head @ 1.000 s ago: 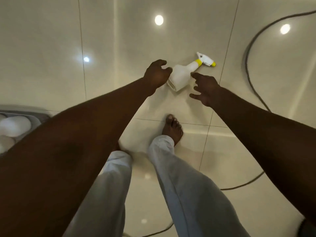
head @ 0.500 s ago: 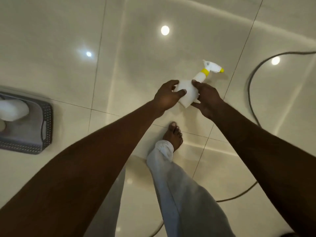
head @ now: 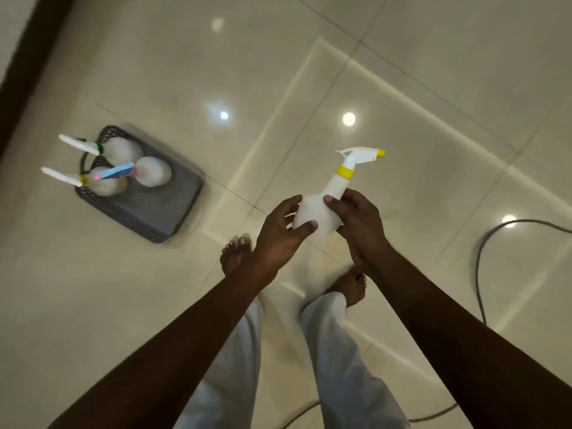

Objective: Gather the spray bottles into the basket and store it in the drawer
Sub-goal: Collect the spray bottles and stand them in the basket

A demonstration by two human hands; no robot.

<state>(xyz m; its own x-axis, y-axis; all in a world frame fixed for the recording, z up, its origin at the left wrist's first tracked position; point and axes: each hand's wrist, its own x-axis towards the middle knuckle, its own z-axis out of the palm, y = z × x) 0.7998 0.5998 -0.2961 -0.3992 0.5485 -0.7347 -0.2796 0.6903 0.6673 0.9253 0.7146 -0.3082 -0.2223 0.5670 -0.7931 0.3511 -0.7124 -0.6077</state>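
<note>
A white spray bottle (head: 332, 193) with a yellow collar and yellow nozzle tip is held upright above the floor in both hands. My left hand (head: 278, 233) grips its round body from the left, and my right hand (head: 359, 224) wraps it from the right. A dark grey basket (head: 161, 209) sits on the floor to the left. Three white spray bottles stand in it: one with a green collar (head: 120, 150), one with a yellow collar (head: 105, 182), one with a blue trigger (head: 153, 171).
The floor is glossy cream tile (head: 402, 72) with light reflections. A dark cable (head: 478, 274) curves across the floor at the right. My bare feet (head: 235, 255) and light trousers are below the hands. A dark edge (head: 28, 72) runs along the upper left.
Both hands closed on the bottle lying on the floor and lifted it upright. The view swung left, bringing the whole basket and its three bottles into sight.
</note>
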